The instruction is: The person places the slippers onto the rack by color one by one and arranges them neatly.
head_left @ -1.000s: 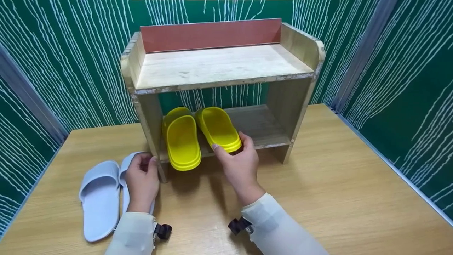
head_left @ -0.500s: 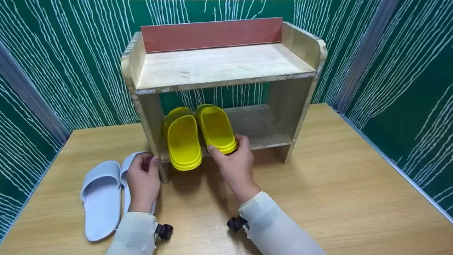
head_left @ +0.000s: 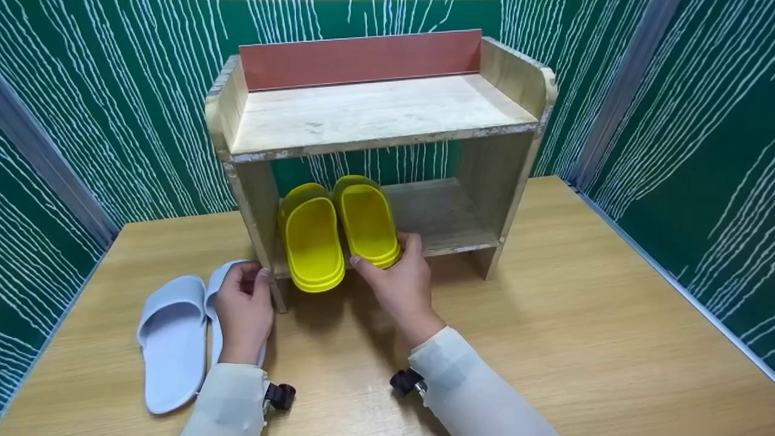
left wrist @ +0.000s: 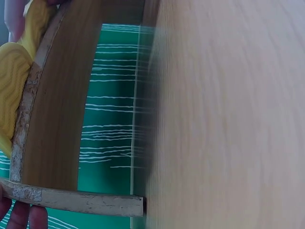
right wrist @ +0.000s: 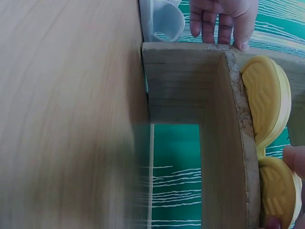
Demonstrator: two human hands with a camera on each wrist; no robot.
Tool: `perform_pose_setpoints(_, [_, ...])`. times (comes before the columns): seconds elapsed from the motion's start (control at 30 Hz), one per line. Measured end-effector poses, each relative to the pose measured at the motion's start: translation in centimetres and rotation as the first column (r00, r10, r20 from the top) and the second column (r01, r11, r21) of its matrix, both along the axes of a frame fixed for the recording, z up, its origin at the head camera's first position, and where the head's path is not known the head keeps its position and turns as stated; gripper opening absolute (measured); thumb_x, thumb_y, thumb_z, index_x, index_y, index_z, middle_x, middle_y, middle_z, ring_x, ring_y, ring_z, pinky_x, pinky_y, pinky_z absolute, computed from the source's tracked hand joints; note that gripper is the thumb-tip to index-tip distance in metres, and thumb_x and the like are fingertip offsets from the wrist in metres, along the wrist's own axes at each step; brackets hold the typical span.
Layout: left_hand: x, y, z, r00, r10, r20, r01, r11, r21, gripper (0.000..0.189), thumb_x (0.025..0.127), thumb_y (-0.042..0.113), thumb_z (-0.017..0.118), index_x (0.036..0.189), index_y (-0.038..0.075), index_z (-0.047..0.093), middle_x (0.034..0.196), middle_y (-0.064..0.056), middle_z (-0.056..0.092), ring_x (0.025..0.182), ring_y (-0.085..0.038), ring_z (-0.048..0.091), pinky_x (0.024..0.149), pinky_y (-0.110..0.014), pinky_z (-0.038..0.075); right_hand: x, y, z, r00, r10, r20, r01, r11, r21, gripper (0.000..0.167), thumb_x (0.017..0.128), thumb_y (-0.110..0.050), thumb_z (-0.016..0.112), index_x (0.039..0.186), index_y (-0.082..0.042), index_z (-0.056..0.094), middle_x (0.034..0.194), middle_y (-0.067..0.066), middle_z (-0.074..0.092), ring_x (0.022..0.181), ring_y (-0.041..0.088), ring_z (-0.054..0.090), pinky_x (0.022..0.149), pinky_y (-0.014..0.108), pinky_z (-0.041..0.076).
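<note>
In the head view my right hand [head_left: 402, 287] pinches the heel end of the right yellow slipper [head_left: 366, 221], thumb on its left side and fingers on its right. Left of it the other yellow slipper [head_left: 312, 242] lies on the lower shelf, its heel jutting past the front edge. Both toes point into the wooden shoe rack [head_left: 387, 115]. My left hand [head_left: 245, 309] holds the front edge of the rack's left side panel; in the right wrist view its thumb and fingers [right wrist: 208, 24] lie against that panel. The ridged slipper soles [right wrist: 262, 100] show there too.
A white slipper [head_left: 172, 357] lies on the wooden table [head_left: 581, 315] left of the rack. Its mate [head_left: 218, 278] is partly hidden behind my left hand. Green walls with white drip lines [head_left: 139, 115] stand behind and on both sides.
My right hand and the right yellow slipper have shifted left, bringing that slipper alongside the other one. The left hand stays at the rack's side panel.
</note>
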State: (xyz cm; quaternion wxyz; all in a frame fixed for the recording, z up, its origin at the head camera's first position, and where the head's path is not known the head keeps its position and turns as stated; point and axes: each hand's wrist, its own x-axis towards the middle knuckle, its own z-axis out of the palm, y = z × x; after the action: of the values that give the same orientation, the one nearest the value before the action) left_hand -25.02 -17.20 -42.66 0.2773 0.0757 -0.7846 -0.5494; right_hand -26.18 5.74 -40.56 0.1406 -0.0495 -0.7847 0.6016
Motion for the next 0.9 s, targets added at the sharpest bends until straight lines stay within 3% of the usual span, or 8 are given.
perform_pose_setpoints(0.3, [-0.1,0.0,0.0,1.000,0.003,-0.009,-0.003,1.000,-0.014,0.013,0.106,0.009,0.061,0.110,-0.002,0.067,0.101,-0.014,0.067,0.087,-0.017,0.058,0.075,-0.019,0.046,0.1,0.3,0.0,1.000,-0.002,0.012,0.001,0.990,0.138,0.081,0.078,-0.045,0.094,0.139,-0.019,0.046,0.126,0.001,0.065,0.114,0.022,0.063,0.107,0.041,0.053])
perform_pose_setpoints(0.43, [-0.1,0.1,-0.1,1.000,0.010,-0.023,-0.010,0.999,-0.031,0.012,0.105,0.008,0.062,0.108,-0.002,0.067,0.099,-0.014,0.067,0.085,-0.017,0.058,0.074,-0.019,0.046,0.2,0.4,0.3,0.999,-0.001,0.037,-0.004,0.990,0.138,0.082,0.077,-0.048,0.094,0.140,-0.019,0.048,0.127,0.002,0.066,0.114,0.023,0.063,0.107,0.042,0.052])
perform_pose_setpoints(0.6, [0.0,0.1,0.0,1.000,0.008,0.007,-0.008,1.000,-0.025,0.014,0.106,0.010,0.061,0.111,-0.001,0.067,0.101,-0.014,0.066,0.088,-0.017,0.057,0.075,-0.019,0.046,0.4,0.8,1.1,0.998,-0.019,0.052,0.014,0.995,0.101,0.080,0.082,-0.049,0.090,0.141,-0.017,0.047,0.132,0.004,0.064,0.116,0.024,0.062,0.109,0.040,0.053])
perform_pose_setpoints(0.77, [0.1,0.0,0.1,1.000,-0.001,0.029,0.001,1.000,-0.026,0.016,0.107,0.013,0.060,0.114,0.000,0.066,0.105,-0.014,0.066,0.091,-0.019,0.056,0.077,-0.020,0.046,0.9,1.6,2.4,0.999,-0.053,0.006,0.052,0.993,0.101,0.066,0.091,-0.050,0.081,0.138,-0.015,0.049,0.134,0.005,0.059,0.118,0.025,0.057,0.108,0.040,0.053])
perform_pose_setpoints(0.9, [0.1,0.0,0.2,0.999,-0.011,0.050,0.012,1.000,-0.018,0.018,0.109,0.015,0.058,0.118,0.002,0.065,0.108,-0.013,0.066,0.094,-0.020,0.056,0.078,-0.018,0.045,1.5,2.5,3.8,0.998,-0.049,-0.045,0.053,0.994,0.090,0.058,0.095,-0.047,0.078,0.136,-0.014,0.053,0.129,0.005,0.058,0.115,0.027,0.053,0.099,0.036,0.055])
